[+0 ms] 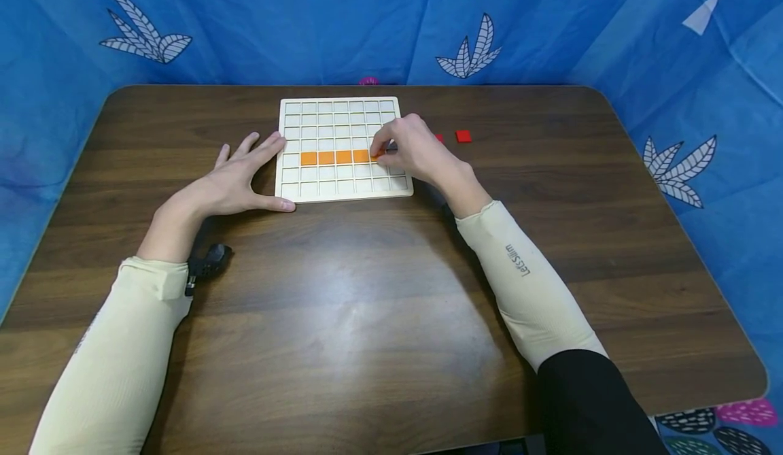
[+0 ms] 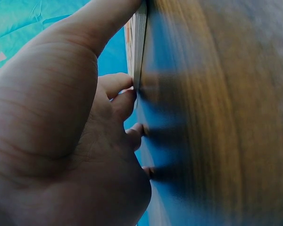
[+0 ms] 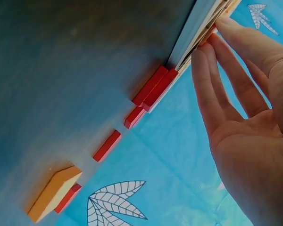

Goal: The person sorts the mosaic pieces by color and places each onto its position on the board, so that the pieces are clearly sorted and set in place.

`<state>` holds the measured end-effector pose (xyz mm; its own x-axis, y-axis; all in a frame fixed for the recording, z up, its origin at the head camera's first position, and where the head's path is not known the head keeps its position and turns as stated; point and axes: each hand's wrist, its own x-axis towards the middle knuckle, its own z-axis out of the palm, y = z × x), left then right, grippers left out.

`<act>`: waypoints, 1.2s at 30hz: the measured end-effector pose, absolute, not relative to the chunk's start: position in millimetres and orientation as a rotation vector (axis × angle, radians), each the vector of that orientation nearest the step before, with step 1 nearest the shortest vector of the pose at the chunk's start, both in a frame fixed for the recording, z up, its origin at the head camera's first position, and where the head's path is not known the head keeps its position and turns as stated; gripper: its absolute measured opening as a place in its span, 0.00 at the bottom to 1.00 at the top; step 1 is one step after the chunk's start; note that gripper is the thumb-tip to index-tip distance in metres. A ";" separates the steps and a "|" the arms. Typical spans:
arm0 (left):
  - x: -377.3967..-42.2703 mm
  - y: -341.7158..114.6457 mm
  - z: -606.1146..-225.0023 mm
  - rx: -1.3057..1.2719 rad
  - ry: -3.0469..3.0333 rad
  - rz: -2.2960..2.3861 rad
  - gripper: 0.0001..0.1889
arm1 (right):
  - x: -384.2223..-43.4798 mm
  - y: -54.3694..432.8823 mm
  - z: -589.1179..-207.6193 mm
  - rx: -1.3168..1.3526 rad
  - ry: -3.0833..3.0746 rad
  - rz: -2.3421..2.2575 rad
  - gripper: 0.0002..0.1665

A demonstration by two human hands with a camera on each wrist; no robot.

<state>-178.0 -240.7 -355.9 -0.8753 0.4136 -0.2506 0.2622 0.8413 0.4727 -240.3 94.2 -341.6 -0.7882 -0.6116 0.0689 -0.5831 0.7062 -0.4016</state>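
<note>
A white gridded board (image 1: pixel 342 192) lies flat on the table, with a row of orange square tiles (image 1: pixel 326 158) across its cells. My left hand (image 1: pixel 235 179) is spread along the board's left side, thumb at the near corner and fingertips at the edge. In the left wrist view, that hand's fingertips (image 2: pixel 119 82) meet the board's side (image 2: pixel 140 47). My right hand (image 1: pixel 419 149) pinches an orange tile (image 1: pixel 376 158) at the right end of the row. Thumb and fingers of the right hand (image 3: pixel 254 103) come together over the board (image 3: pixel 188 35) in the right wrist view.
Right of the board lie several red tiles (image 3: pixel 107 145), one red tile (image 1: pixel 463 136) being plainly visible from above. An orange tile (image 3: pixel 52 190) lies among them in the right wrist view. Blue patterned cloth (image 1: pixel 342 26) hangs behind the brown wooden table (image 1: pixel 342 319).
</note>
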 end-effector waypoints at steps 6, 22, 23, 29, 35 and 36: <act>-178.1 -240.9 -355.9 0.504 2.677 0.620 0.66 | -237.2 95.6 -342.2 -1.035 2.841 -0.635 0.07; -177.5 -237.5 -356.9 0.516 2.670 0.632 0.66 | -232.0 108.7 -337.8 -0.953 2.871 -0.621 0.12; -177.7 -237.2 -357.0 0.516 2.670 0.630 0.66 | -231.8 109.8 -338.2 -0.959 2.873 -0.626 0.12; -178.4 -237.6 -357.7 0.509 2.679 0.614 0.66 | -228.9 117.2 -340.0 -1.029 2.883 -0.655 0.10; -177.1 -238.7 -356.7 0.508 2.679 0.634 0.65 | -222.7 130.4 -338.6 -0.976 2.875 -0.685 0.16; -176.6 -239.1 -356.5 0.506 2.678 0.638 0.65 | -222.0 133.3 -338.7 -0.973 2.876 -0.696 0.16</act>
<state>-176.6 -239.1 -356.5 -0.8784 0.4125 -0.2414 0.2594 0.8356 0.4842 -222.0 133.3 -338.7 -0.8045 -0.5828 0.1149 -0.5708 0.7051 -0.4207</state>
